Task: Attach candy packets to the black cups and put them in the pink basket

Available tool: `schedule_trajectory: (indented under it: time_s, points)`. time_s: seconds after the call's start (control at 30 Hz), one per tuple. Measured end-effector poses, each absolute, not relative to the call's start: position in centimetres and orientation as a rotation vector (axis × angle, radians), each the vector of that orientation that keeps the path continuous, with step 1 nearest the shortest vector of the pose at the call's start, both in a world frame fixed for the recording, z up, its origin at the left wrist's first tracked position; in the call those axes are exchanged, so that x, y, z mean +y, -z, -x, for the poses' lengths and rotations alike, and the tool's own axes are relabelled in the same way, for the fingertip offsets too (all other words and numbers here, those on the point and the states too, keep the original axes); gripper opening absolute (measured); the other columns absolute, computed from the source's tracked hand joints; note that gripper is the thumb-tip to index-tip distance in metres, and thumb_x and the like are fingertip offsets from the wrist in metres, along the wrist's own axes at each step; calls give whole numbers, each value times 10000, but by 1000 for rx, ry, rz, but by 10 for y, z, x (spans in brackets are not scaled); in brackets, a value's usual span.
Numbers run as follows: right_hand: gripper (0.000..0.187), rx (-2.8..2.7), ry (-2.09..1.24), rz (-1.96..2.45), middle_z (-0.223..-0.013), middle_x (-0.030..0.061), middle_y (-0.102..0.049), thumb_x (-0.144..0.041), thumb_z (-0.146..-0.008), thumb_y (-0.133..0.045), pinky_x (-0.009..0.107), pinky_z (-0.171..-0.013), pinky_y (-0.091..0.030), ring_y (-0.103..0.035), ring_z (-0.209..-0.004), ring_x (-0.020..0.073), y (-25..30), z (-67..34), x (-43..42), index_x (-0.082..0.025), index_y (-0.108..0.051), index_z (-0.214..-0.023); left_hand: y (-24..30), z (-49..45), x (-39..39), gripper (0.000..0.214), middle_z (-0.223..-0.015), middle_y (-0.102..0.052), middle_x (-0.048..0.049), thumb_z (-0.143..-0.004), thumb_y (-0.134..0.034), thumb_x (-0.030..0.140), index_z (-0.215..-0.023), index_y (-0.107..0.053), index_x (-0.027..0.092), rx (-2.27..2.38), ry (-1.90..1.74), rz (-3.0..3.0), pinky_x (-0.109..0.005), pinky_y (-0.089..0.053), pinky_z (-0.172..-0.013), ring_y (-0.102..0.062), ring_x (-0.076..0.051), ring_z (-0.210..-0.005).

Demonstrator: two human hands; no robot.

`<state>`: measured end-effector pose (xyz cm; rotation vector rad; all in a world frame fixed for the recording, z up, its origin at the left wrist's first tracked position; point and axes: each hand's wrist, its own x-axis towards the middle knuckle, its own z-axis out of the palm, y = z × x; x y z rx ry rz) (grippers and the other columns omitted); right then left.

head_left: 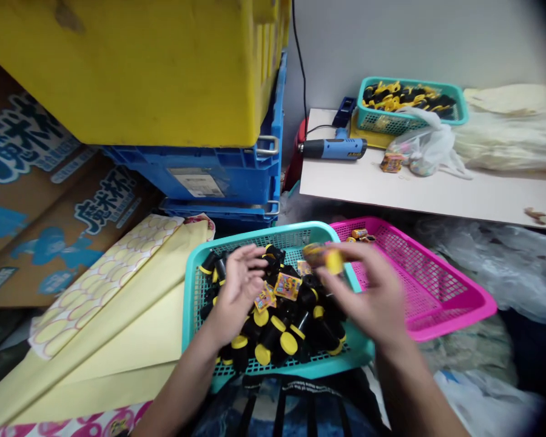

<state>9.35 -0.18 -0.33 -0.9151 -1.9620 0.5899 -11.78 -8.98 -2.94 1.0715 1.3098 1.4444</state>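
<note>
Right there, the right hand (359, 291) pinches a labelled tube (322, 257) in its fingertips, the tube lying nearly level, long axis across the view, yellow cap pointing right. The left hand (239, 291) hangs open, fingers spread, above a teal basket (255, 238) heaped with black yellow-capped tubes (277, 334). A pink basket (455, 321) sits just beside it, and up on the white desk (373, 185) there's a blue heat gun (334, 149) and a second teal basket (412, 85).

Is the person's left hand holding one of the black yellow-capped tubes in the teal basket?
No, the left hand is open with spread fingers, holding nothing, above the black yellow-capped tubes in the teal basket.
</note>
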Motion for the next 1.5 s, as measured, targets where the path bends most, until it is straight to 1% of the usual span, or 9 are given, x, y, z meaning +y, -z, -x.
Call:
schedule_trajectory:
  time_s: [0.13, 0.27, 0.43, 0.77, 1.0, 1.1, 1.2, 1.33, 1.5]
  points:
    - [381, -1985, -15, 1408, -1122, 168, -580, -392, -843, -633, 515, -967, -322, -495, -1080, 327, -5, -127, 21, -139, -617, -1126, 29, 140, -86, 205, -1101, -611, -53, -920, -495, 347, -1040, -623, 240, 1822, -1197, -1467, -355, -420, -899, -531, -211, -1031]
    - [191, -2529, -529, 1157, -973, 100, -620, -309, -861, -631, 392, -846, -412, -540, -953, 249, 24, -87, 23, -170, -666, -988, 34, 131, -82, 167, -977, -669, -40, -903, -519, 303, -950, -662, 232, 1851, -755, -1838, -402, -398, -899, -542, -234, -992]
    - [168, -2848, -619, 1006, -940, 95, -597, -316, -836, -681, 377, -826, -392, -495, -963, 249, 56, -43, 25, -163, -694, -904, 45, 124, -85, 146, -1034, -658, -46, -840, -611, 255, -970, -676, 239, 1872, -512, -1980, -434, -371, -905, -524, -259, -1042]
    - [479, -2314, -1519, 800, -903, 64, -547, -514, -980, -339, 373, -871, -396, -473, -916, 192, 36, -62, 12, -175, -617, -787, 36, 107, -78, 367, -969, -666, -51, -749, -711, 299, -1096, -637, 205, 1877, -1236, -1247, -313, -502, -753, -613, -177, -832]
    - [509, -2158, -1451, 1024, -976, 87, -580, -560, -944, -342, 437, -940, -360, -496, -990, 238, 40, -58, 6, -175, -673, -909, 32, 113, -76, 363, -711, -639, 20, -690, -740, 254, -1023, -621, 171, 1521, -1255, -822, -258, -512, -662, -628, -131, -675]
    - [461, -2020, -1461, 1111, -939, 74, -599, -560, -902, -426, 382, -869, -406, -532, -929, 216, 39, -54, 5, -186, -665, -1026, 32, 119, -76, 404, -672, -635, 37, -661, -765, 257, -1023, -607, 168, 1517, -1245, -781, -251, -505, -655, -623, -120, -638]
    - [359, -1908, -1505, 1157, -795, 46, -605, -523, -783, -616, 304, -716, -420, -538, -770, 176, 38, -49, 3, -168, -653, -827, 31, 120, -76, 452, -656, -633, 42, -638, -781, 256, -1044, -602, 166, 1499, -1228, -784, -245, -499, -645, -617, -116, -620]
    - [333, -1775, -1543, 1200, -822, 63, -650, -486, -775, -636, 316, -761, -417, -562, -809, 192, 39, -52, 6, -157, -677, -758, 31, 123, -78, 471, -699, -647, 18, -682, -754, 272, -1117, -604, 175, 1584, -1172, -839, -296, -518, -690, -638, -149, -671]
    - [405, -1165, -1814, 1165, -707, 9, -574, -512, -677, -760, 225, -576, -340, -422, -589, 88, 39, -52, 2, -148, -650, -820, 30, 112, -79, 369, -1180, -624, -71, -700, -752, 285, -1059, -677, 248, 1911, -1335, -1214, -393, -469, -939, -572, -246, -1111]
